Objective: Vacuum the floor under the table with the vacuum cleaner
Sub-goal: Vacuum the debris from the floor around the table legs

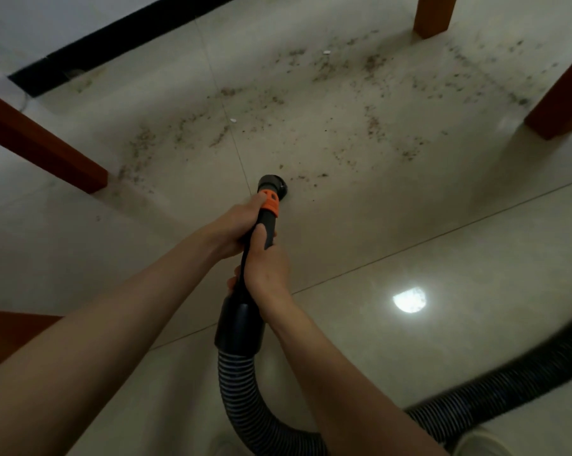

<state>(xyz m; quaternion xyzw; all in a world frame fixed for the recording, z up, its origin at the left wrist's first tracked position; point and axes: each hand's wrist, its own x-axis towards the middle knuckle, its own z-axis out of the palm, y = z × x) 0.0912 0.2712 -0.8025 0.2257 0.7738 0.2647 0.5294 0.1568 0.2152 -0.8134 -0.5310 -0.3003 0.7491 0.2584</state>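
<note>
now both hands (251,245) gripping vacuum wand (265,222), nozzle pointing away

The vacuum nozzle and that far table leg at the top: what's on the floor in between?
Head view: between the nozzle and the far table leg, scattered brown dirt and two small white scraps lie on the floor.

Two bare forearms show, entering from the lower left and the lower centre of the frame, with no sleeve, watch or band on either. The left hand (235,225) and right hand (266,266) wear no gloves or rings. At the bottom right edge lies a pale, blurred rounded shape, perhaps a shoe or knee.
</note>
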